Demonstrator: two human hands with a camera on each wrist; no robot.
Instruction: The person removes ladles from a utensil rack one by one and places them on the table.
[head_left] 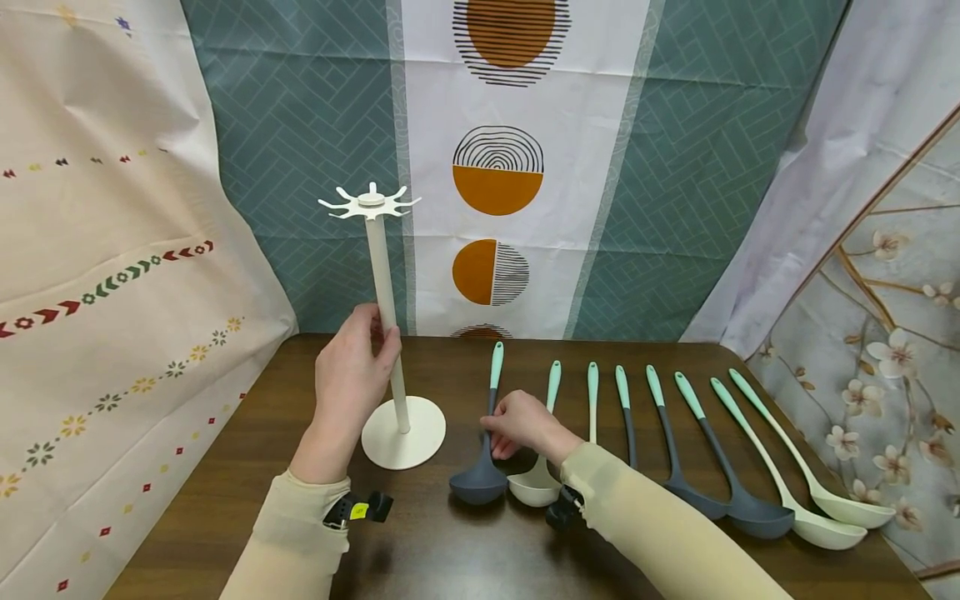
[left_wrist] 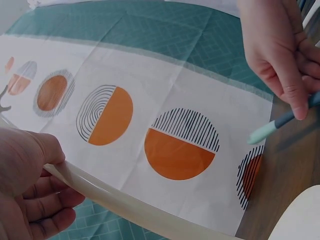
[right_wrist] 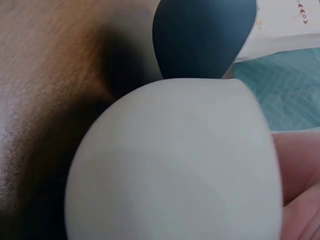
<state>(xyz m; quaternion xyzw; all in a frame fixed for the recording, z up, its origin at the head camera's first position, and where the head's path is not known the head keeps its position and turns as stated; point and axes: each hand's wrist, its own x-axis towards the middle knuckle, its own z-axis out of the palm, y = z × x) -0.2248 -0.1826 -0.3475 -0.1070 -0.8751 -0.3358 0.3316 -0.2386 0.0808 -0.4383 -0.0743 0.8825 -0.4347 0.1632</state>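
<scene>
My left hand (head_left: 348,375) holds the upright pole of a cream utensil stand (head_left: 381,275), which has a ring of hooks on top and a round base. In the left wrist view, the thumb and fingers of the left hand (left_wrist: 30,185) lie around the pole (left_wrist: 115,205). With thumb and fingers, my right hand (head_left: 528,425) pinches the shaft of a dark grey ladle (head_left: 478,483) with a mint handle end. A cream ladle (head_left: 534,486) lies just right of it, partly behind the right hand; its bowl (right_wrist: 175,160) fills much of the right wrist view.
Several more ladles, dark grey ones (head_left: 757,514) and cream ones (head_left: 825,529), lie in a row on the right of the brown table (head_left: 450,550). My right sleeve covers part of the row. Patterned cloths (head_left: 517,167) hang behind and at both sides.
</scene>
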